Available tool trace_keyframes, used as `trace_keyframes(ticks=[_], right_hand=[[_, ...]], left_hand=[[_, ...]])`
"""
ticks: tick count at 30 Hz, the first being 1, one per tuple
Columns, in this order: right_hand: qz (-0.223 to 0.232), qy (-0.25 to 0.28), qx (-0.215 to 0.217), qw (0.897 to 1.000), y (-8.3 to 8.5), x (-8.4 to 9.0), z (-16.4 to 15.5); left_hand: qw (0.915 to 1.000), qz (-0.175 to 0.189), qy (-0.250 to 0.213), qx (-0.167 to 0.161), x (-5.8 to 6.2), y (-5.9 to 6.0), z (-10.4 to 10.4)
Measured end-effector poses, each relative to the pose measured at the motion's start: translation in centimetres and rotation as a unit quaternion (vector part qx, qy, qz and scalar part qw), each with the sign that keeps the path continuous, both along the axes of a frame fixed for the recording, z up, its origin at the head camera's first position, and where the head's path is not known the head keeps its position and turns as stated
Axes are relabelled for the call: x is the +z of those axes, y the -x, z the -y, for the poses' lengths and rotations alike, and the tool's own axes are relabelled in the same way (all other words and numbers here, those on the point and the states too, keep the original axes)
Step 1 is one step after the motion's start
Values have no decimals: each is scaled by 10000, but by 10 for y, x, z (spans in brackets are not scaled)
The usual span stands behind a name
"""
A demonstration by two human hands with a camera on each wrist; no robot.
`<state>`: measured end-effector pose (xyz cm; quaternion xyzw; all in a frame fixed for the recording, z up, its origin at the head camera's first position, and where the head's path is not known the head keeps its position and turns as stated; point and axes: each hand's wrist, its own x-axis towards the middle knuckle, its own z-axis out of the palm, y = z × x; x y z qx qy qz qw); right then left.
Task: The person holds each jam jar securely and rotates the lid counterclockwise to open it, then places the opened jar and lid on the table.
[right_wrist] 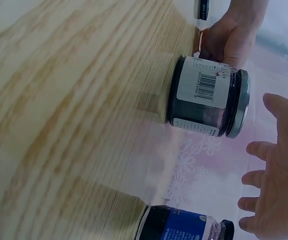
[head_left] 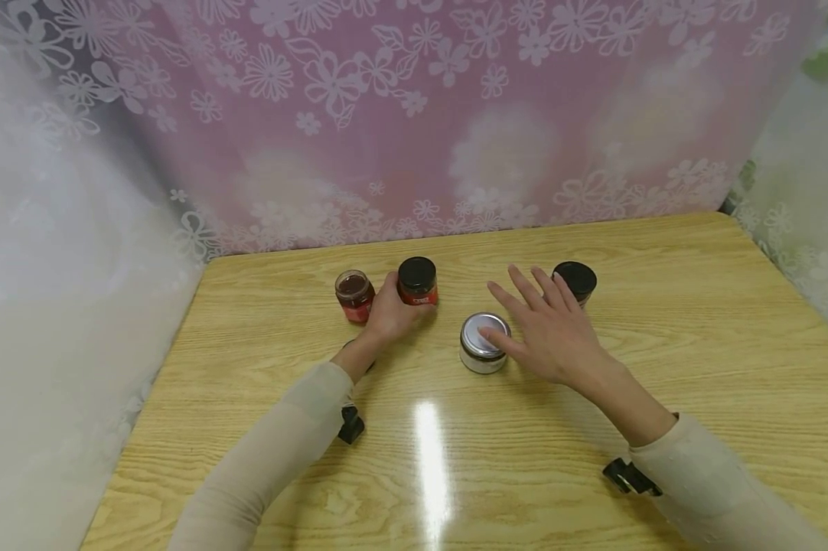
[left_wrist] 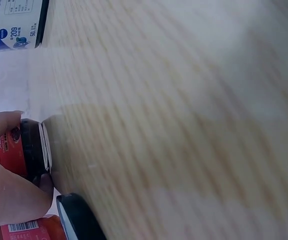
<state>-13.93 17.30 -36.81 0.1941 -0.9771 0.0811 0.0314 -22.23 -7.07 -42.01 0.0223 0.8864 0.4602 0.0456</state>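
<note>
My left hand (head_left: pixel 395 312) grips a red-labelled jar (head_left: pixel 417 275) with a black lid, thumb and fingers around its lower part. In the left wrist view, the same hand (left_wrist: pixel 9 187) holds that jar (left_wrist: pixel 11 152) close to the tabletop. Left of it, an open jar (head_left: pixel 354 295) shows dark red contents. A loose dark lid (left_wrist: pixel 81 217) lies near that open jar, mostly hidden by my left wrist in the head view. My right hand (head_left: pixel 555 337) hovers with spread fingers, its thumb overlapping a silver-lidded jar (head_left: pixel 483 356). Beyond those fingers stands another black-lidded jar (head_left: pixel 575 279).
In the right wrist view, the far jar (right_wrist: pixel 176 225) has a blue label, and the silver-lidded jar (right_wrist: pixel 204 95) carries a white barcode label. All stand on a wood-grain table (head_left: pixel 524 474). A pink floral curtain (head_left: pixel 414 153) hangs behind the table's back edge.
</note>
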Motion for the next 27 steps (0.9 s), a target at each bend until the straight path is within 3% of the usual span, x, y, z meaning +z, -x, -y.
trace_keyframes(ticks=[10,22,27], right_hand=[[55,6,-64,10000,-3,0,-1],[20,0,-42,10000,-4,-1,0],[-3,19,-29,10000,-4,0,1]], left_hand=[[9988,-310,-291,-225,-5,3,-4],[9998,-97,-178,-31,-4,-1,-3],[9991,68,-381,-180,0,-4,-5]])
